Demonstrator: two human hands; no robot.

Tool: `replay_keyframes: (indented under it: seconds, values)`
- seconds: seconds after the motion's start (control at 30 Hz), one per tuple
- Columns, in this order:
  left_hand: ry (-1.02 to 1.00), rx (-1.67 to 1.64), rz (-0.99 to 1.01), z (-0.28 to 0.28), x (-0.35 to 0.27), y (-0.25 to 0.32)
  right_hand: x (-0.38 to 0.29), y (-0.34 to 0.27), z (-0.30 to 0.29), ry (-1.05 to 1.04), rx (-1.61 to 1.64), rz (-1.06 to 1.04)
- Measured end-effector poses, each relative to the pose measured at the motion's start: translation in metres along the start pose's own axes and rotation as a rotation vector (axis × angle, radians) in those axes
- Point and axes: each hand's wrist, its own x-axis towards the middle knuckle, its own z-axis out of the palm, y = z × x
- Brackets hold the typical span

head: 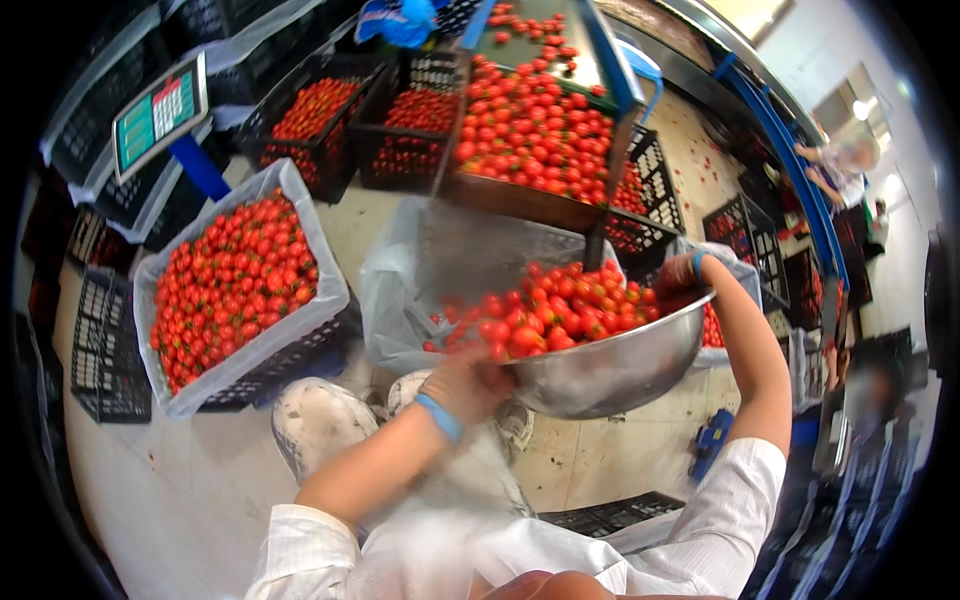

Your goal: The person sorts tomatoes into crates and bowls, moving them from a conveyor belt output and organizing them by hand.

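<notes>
A steel bowl (611,379) full of small red tomatoes (559,311) is tilted towards the left, over a crate lined with clear plastic (394,300). My left hand (472,382), blurred, is at the bowl's left rim beside the tomatoes. My right hand (679,277) grips the bowl's far right rim, its fingers partly hidden inside. Some tomatoes lie blurred in the lined crate at the bowl's left edge. Above this crate ends a metal chute (517,195) heaped with tomatoes.
A lined crate (169,405) full of tomatoes stands at left, near a weighing scale's display (161,112). Black crates (401,161) of tomatoes stand beyond. Another lined crate (742,281) is behind the bowl. A blue object (709,442) lies on the floor. Two people (847,169) are at far right.
</notes>
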Motion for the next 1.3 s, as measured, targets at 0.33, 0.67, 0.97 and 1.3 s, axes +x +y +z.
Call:
replay_keyframes:
  seconds: [0.33, 0.67, 0.97, 1.3]
  values:
    - [0.011, -0.313, -0.18, -0.039, 0.036, -0.005, 0.016, 0.031, -0.011, 0.021, 0.17, 0.206]
    - [-0.012, -0.241, -0.226, -0.045, 0.037, -0.031, -0.005, 0.063, 0.075, 0.135, -0.345, -0.196]
    - [-0.032, -0.11, 0.004, 0.023, 0.006, -0.017, -0.078, 0.025, 0.02, 0.211, 0.51, 0.244]
    - [0.104, 0.194, 0.078, -0.017, 0.045, 0.019, -0.01, 0.024, 0.072, 0.382, 0.703, 0.294]
